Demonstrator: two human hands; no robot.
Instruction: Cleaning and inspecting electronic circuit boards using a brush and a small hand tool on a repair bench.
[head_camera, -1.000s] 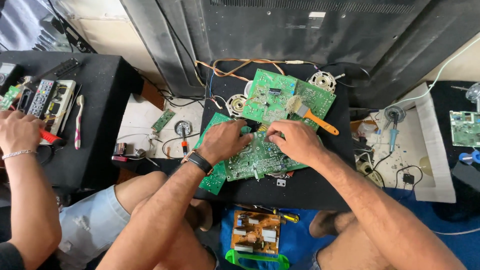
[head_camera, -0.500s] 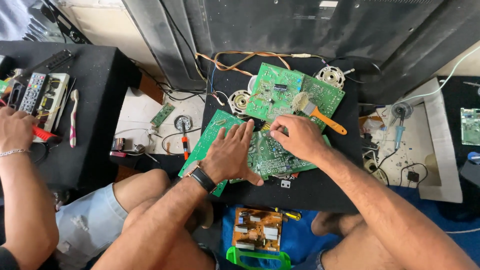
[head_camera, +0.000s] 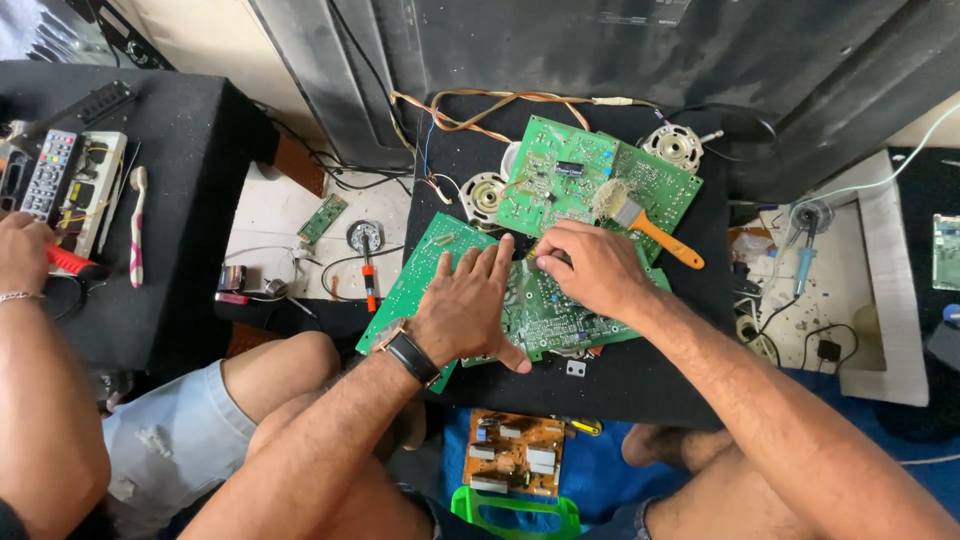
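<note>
A green circuit board (head_camera: 402, 296) lies on a black cloth-covered stand (head_camera: 640, 370) between my knees. My left hand (head_camera: 468, 308), with a black wristwatch, rests flat on the board with its fingers spread. My right hand (head_camera: 592, 270) is just right of it, its fingertips curled and pinching at the board's far edge. What the fingertips hold there is hidden. A second green board (head_camera: 565, 180) lies behind, with an orange-handled brush (head_camera: 645, 222) on it.
Two round speakers (head_camera: 483, 196) (head_camera: 672, 147) and loose wires sit by the far board. An orange screwdriver (head_camera: 368, 272) lies left. A brown circuit board (head_camera: 515, 455) lies below. Another person's hand (head_camera: 22, 250) works at the left table near a remote (head_camera: 48, 175). A soldering iron (head_camera: 805, 262) lies right.
My left hand slid slightly down the board and flattened with fingers spread. The near board shifted a little under both hands. My right hand stayed at its far edge.
</note>
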